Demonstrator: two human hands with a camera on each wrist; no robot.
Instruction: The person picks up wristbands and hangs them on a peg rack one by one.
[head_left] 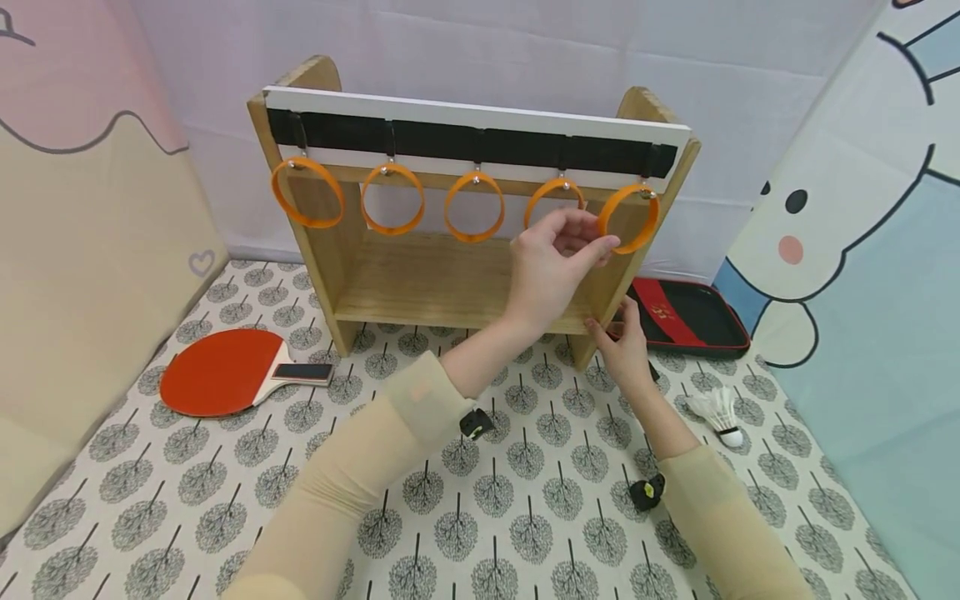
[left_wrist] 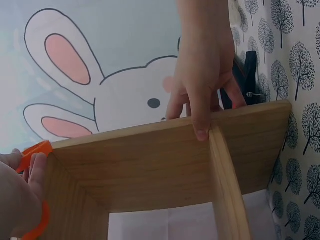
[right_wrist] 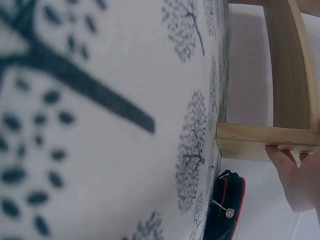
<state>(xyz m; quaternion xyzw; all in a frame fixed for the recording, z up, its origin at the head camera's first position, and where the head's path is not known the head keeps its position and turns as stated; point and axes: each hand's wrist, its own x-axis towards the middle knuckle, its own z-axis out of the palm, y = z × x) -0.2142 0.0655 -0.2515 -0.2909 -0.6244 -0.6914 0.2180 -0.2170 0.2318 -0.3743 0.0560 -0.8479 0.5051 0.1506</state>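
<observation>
My left hand pinches the rim of the rightmost orange ring, which hangs at the right end of a white board with a black strip. In the left wrist view, thumb and fingers are on either side of the ring. Lower down, my right hand grips the right side panel of a wooden shelf, near where the horizontal board meets it. Its thumb lies on the panel's front edge, while the other fingers reach over the outer face.
Several more orange rings hang leftward along the board. A red table tennis paddle lies left of the shelf. On the right are a black and red racket-like case and a white shuttlecock, all on the tree-patterned cloth.
</observation>
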